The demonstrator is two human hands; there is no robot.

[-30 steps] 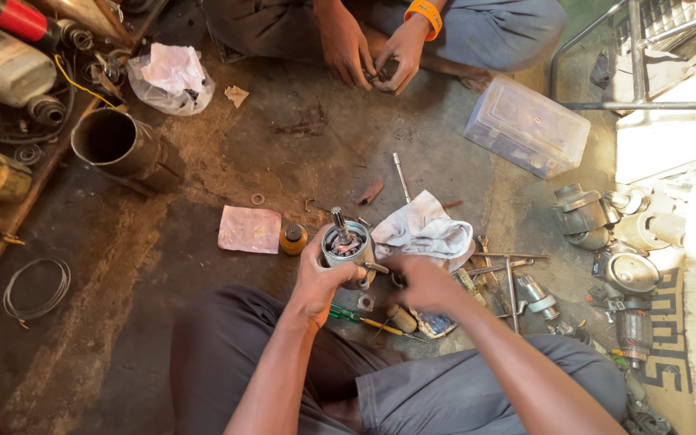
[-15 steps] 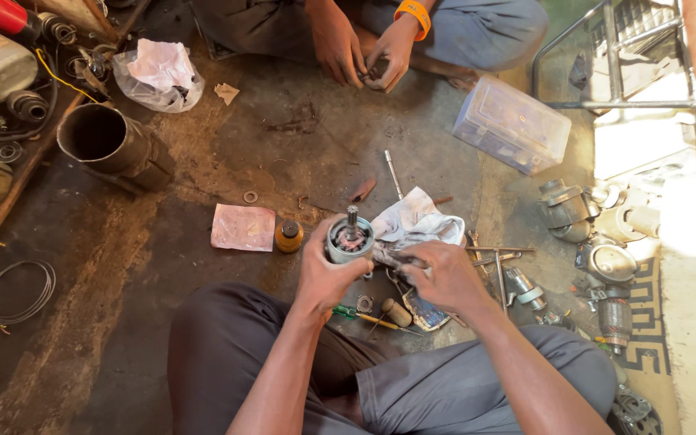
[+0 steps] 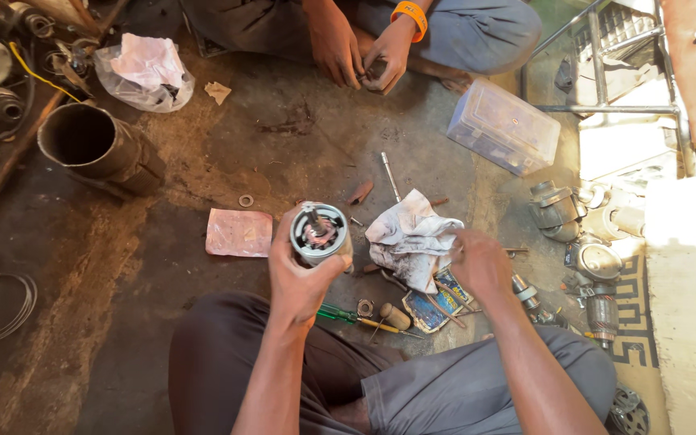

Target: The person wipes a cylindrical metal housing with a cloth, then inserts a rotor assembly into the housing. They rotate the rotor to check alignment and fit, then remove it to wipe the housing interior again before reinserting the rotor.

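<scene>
Silver motor (image 3: 321, 234) with coppery-pink windings; pink paper (image 3: 238, 233) just left of motor; grey-white rag (image 3: 409, 238) to motor's right; green-handled screwdriver (image 3: 340, 315) below motor.

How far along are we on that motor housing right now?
Done: the cylindrical motor part sits open-ended, its windings and shaft exposed. In hand: the left hand grips it upright; the right hand reaches at the white rag. Left: loose parts and a screwdriver lie on the floor.

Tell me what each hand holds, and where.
Left hand grips the metal cylinder around its side. Right hand holds nothing, beside the white rag.
</scene>
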